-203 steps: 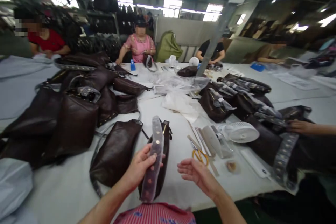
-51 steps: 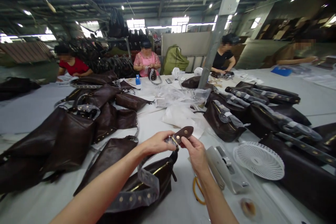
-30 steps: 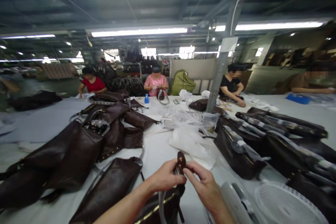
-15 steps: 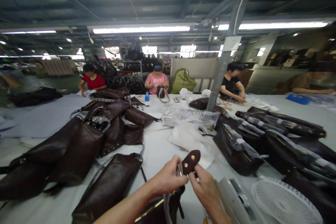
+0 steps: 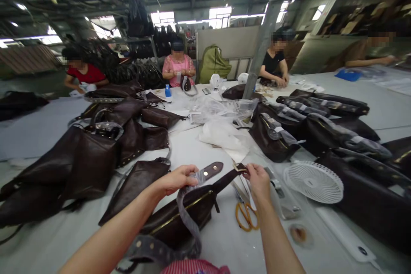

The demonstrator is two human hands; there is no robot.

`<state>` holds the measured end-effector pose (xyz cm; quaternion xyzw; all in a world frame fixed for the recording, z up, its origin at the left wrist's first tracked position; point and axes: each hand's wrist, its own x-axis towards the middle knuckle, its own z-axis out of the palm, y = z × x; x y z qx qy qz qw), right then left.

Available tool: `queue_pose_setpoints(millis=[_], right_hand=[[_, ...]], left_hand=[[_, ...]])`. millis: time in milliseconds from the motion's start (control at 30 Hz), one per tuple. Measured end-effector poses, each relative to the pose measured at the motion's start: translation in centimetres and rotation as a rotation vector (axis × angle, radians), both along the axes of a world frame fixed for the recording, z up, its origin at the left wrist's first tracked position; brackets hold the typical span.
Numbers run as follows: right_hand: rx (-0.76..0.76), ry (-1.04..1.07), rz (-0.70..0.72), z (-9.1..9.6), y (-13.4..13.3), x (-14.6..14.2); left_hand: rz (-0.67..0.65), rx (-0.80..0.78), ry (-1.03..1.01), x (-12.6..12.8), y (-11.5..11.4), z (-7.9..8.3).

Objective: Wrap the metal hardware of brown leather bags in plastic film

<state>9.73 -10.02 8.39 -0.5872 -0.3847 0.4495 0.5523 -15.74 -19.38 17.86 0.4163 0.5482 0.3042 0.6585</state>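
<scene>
With the dark brown handbag (image 5: 180,218) lying on the counter (image 5: 218,244) under both wrists, the left hand (image 5: 176,179), pinched on the studded strap (image 5: 211,170) above the handbag, should hold it flat while the right hand (image 5: 258,179), closed on the handbag's corner tab (image 5: 229,176), draws that taut and untwisted.

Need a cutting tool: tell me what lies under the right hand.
Orange-handled scissors lie on the table below the right hand. The wrist covers part of one handle; blade tips are unclear.
</scene>
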Motion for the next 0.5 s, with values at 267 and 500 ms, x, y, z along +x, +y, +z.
queue_pose_setpoints(millis=[267,500], right_hand=[[0.087,-0.012,0.341,4.4,-4.4,-2.6],[0.024,0.185,0.544,7.5,-4.6,-4.8]], left_hand=[[0.062,0.218,0.001,2.2,1.7,2.1],[0.042,0.237,-0.196,5.4,2.2,1.2]])
